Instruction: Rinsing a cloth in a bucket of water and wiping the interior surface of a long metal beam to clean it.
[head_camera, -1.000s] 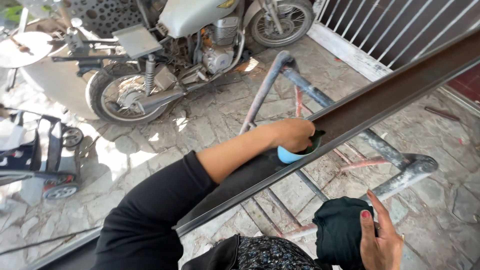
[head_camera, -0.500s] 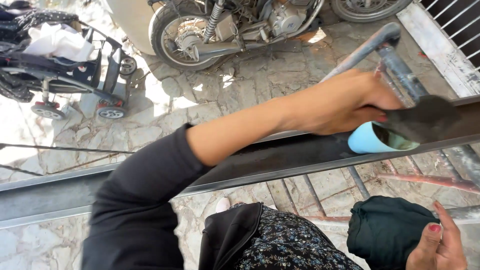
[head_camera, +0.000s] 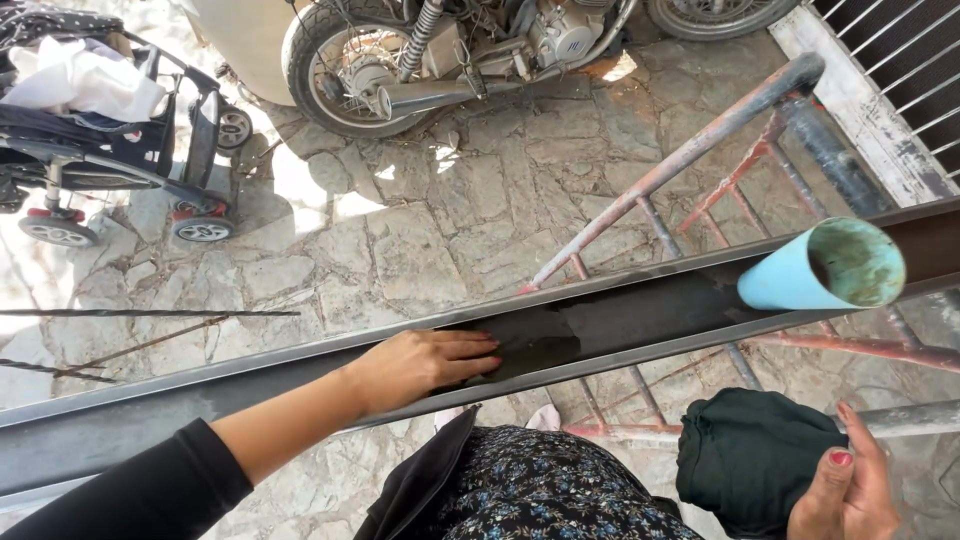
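Cup (head_camera: 822, 266) in channel (head_camera: 640, 320), motorcycle (head_camera: 480, 50) behind, stroller (head_camera: 100, 120) left.

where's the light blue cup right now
In the head view the light blue cup lies tipped on its side in the dark metal channel, toward the right, well apart from the left hand pressed flat on the channel.

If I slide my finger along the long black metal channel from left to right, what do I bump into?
Left hand lying flat in the channel → wet dark patch → light blue cup lying on its side.
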